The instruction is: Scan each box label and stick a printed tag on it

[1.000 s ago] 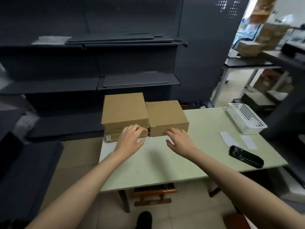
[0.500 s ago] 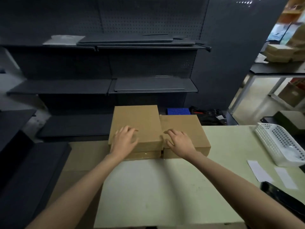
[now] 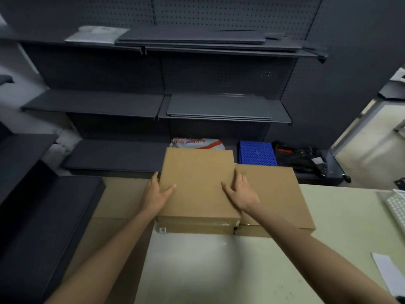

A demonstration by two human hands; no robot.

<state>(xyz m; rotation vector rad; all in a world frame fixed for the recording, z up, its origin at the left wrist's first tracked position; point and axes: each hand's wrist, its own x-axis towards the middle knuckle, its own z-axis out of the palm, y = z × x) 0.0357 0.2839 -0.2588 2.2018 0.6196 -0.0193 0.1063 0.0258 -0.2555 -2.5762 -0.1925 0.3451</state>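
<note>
two hands have been shifted since half a second ago: then they lay flat on the box tops, now they are set against the opposite sides of the top flat brown cardboard box (image 3: 197, 183), and the view has been brought closer, so the white basket (image 3: 396, 207) is cut to a sliver at the right edge.

the top flat brown cardboard box is seen stacked on a lower brown cardboard box (image 3: 195, 227), whose front edge shows clear tape and a small white label (image 3: 161, 230) at its left corner. a second brown cardboard box (image 3: 276, 194) lies touching the stack on its right. all are placed at the far left part of the pale green table (image 3: 241, 270), and the stack's far end is seen in front of the dark shelving (image 3: 153, 104).

the left hand (image 3: 156, 194) is held at the left side of the top box, thumb laid on the lid, fingers reaching down the side; whether they are curled under cannot be told. the right hand (image 3: 241, 194) is placed at the box's right side, thumb on the lid, fingers spread along the seam beside the second box. both forearms are stretched forward from the near edge of the table.

right of the boxes, a white paper slip (image 3: 388, 273) lies on the table. beyond the boxes a blue plastic crate (image 3: 257, 152) is seen.
</note>
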